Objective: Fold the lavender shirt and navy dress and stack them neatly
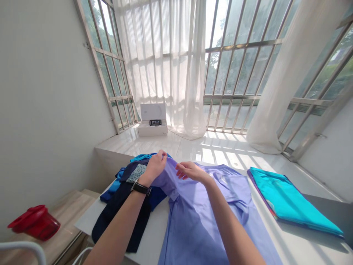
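A lavender T-shirt (193,217) lies spread on the white table, its neckline toward the window. My left hand (156,166), with a black-strapped watch on the wrist, pinches the edge of the shirt's left sleeve and lifts it a little. Over the shirt's upper left part hovers my right hand (190,171), fingers stretched and slightly apart, with nothing visible in them. Left of the shirt, partly behind my left arm, is a loose heap of dark and blue clothes (116,213), one with a patterned patch.
Folded turquoise clothes (292,195) lie stacked at the right. An open white box (152,129) with a small black device stands on the white ledge (190,145) before the barred window. A red container (35,222) is at lower left, near a white curved tube (24,246).
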`<state>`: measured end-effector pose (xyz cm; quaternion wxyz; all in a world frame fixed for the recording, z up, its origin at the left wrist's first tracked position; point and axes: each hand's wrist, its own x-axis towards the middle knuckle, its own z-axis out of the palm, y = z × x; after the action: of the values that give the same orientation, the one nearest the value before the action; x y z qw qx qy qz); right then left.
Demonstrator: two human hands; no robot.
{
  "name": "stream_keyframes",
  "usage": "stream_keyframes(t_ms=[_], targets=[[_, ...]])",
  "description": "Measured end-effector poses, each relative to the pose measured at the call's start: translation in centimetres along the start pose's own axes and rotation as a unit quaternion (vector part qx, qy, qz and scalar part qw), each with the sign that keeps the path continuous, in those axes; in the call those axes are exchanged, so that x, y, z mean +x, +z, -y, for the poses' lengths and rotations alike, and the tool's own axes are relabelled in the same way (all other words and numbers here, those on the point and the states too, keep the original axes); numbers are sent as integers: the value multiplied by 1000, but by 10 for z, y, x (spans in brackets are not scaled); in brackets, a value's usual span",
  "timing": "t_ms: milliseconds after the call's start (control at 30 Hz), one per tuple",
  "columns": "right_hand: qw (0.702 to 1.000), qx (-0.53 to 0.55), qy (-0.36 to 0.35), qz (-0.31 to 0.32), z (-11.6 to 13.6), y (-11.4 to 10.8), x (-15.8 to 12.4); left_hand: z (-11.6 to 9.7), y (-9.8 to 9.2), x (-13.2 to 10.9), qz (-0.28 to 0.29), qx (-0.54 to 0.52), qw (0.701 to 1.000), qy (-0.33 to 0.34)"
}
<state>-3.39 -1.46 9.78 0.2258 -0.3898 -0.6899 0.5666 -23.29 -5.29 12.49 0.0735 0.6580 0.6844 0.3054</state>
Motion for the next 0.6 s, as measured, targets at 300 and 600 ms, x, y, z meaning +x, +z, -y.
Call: stream_keyframes(t_ms=[300,600], targets=[[960,278,6,5,-12,7,11,-26,35,-1,133,-390,910,35],[962,271,8,-18,-28,-23,11,-24,37,-17,136,-339,928,74]])
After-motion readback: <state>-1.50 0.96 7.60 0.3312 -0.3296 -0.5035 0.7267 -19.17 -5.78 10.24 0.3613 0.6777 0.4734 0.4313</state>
